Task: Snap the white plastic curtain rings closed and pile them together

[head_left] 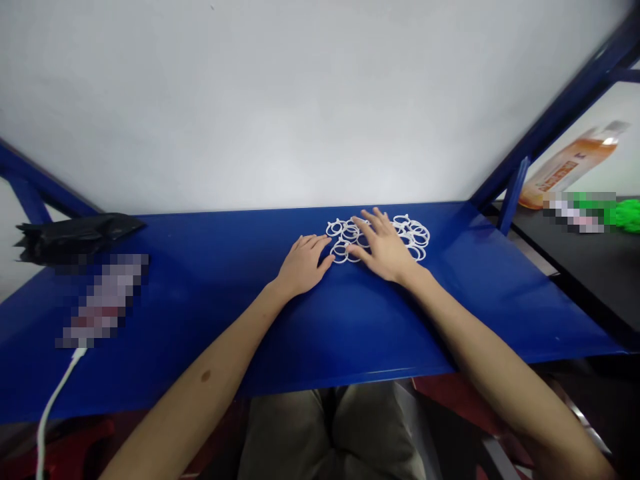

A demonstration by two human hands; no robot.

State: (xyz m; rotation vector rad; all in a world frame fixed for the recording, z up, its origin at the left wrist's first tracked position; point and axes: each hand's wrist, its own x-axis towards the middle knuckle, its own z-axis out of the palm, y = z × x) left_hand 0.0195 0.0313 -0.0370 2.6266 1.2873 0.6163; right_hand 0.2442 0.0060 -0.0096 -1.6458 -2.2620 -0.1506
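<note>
Several white rings (419, 235) with small tabs lie in a loose, overlapping cluster on the blue table (225, 267), toward its back edge. My right hand (383, 247) rests over the middle of the cluster, fingers spread, hiding some of the rings. Just left of the rings is my left hand (305, 263), palm down with its fingers stretched out and the thumb pointing at the nearest ring. Neither hand grips anything that I can see. Whether the left fingertips touch a ring, I cannot tell.
A black plastic bag (80, 237) lies at the back left. In front of it is a blurred-out flat object (107, 300) with a white cable (50, 407) running off the near edge. A dark surface (590, 260) at right holds an orange bottle (570, 167) and something green (627, 215).
</note>
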